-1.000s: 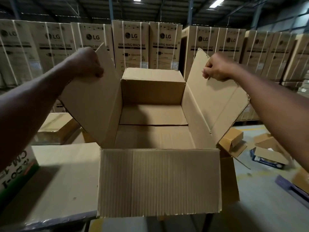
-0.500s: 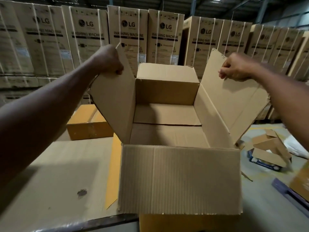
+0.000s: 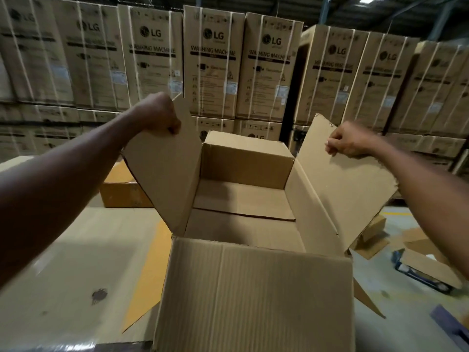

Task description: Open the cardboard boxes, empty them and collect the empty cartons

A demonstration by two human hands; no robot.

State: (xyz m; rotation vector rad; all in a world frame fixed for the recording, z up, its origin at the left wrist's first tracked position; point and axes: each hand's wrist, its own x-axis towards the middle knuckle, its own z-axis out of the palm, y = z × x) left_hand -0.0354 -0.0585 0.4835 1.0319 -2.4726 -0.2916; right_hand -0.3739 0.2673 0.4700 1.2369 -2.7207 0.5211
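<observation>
I have the open brown corrugated cardboard box point(image 3: 243, 224) in front of me, held up over the pale cardboard-covered table point(image 3: 63, 262), its near flap hanging down toward me and hiding whether the base touches the tabletop. My left hand point(image 3: 158, 114) pinches the top edge of the left side flap point(image 3: 165, 168), fingers curled over it; my right hand point(image 3: 346, 142) pinches the top edge of the right side flap point(image 3: 345, 181) the same way. I judge both flaps are pulled apart so the inside shows: only the bare bottom panels, no contents visible, so it looks ready for collecting. A closed orange-brown carton point(image 3: 121, 189) sits behind on the table, stacked strapped washing machine cartons point(image 3: 213, 62) beyond, loose cardboard scraps point(image 3: 418, 255) on the floor right
</observation>
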